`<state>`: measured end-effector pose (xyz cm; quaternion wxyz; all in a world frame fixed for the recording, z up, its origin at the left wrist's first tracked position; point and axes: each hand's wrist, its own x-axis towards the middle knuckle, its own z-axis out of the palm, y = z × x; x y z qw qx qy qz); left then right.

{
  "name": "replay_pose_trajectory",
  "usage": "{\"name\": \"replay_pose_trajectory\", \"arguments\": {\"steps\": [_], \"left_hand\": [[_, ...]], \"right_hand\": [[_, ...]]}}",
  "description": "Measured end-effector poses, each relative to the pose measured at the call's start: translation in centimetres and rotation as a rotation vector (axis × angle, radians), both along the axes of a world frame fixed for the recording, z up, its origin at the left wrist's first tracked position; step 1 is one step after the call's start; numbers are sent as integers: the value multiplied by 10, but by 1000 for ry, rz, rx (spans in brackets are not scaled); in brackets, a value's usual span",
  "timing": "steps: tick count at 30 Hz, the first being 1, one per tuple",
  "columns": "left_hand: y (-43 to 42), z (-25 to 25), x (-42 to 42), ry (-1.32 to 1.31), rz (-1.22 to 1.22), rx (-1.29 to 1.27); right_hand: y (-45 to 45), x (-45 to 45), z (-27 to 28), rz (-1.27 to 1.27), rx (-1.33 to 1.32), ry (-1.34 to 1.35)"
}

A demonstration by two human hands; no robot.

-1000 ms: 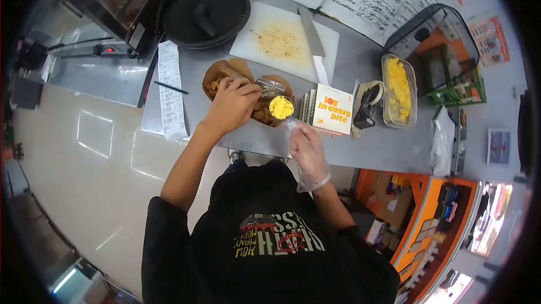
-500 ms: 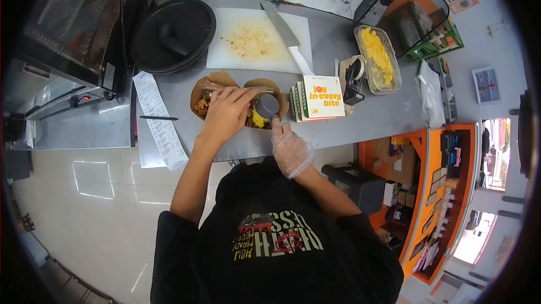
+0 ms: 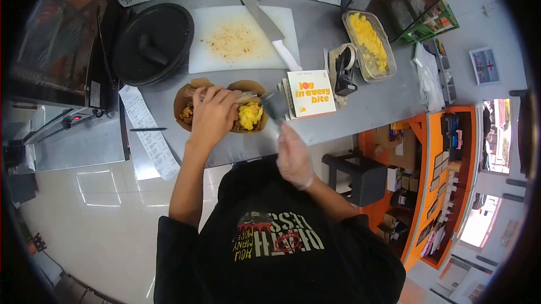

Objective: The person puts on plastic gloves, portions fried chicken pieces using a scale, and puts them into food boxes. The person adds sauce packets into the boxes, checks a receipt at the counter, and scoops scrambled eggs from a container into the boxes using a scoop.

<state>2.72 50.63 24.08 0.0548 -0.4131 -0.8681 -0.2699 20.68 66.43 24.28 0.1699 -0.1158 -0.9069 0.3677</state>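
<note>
Two brown paper boxes [image 3: 247,86] stand side by side near the counter's front edge. Scrambled egg [image 3: 249,115] lies on the food in the right one; browned pieces show in the left one. My bare left hand [image 3: 214,111] is over the boxes, fingers curled on clear plastic at their inner edges; what it grips is partly hidden. My right hand [image 3: 295,156], in a clear plastic glove, is closed round the handle of a dark scoop [image 3: 274,104], blurred by motion, right of the egg and beside the printed cartons [image 3: 311,94].
Behind are a white cutting board [image 3: 236,42] with a knife [image 3: 270,32] on it and a round black lid [image 3: 152,43]. A tub of egg [image 3: 369,44] and a tape dispenser [image 3: 344,70] stand right. A long receipt [image 3: 149,135] with a pen [image 3: 148,129] lies left.
The scoop went from upright with egg, to tipped over the right box, to lifted away rightward. Egg now lies in that box. My left hand has stayed at the boxes; the view has shifted.
</note>
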Motion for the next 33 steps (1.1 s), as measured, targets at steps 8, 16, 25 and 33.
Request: {"name": "replay_pose_trajectory", "arguments": {"steps": [8,16,25,33], "left_hand": [[19,1,5,109,35,-65],[130,106,81,-364,204,330],[466,-23,127,-210,-117,52],[531,-70,126,-6,379,349]], "right_hand": [[181,24,60,-371,-858,329],[462,61,4,-483,-203,68],[545,19,-13,263,768,-452],[556,-56,-46,349,591,-216]]}}
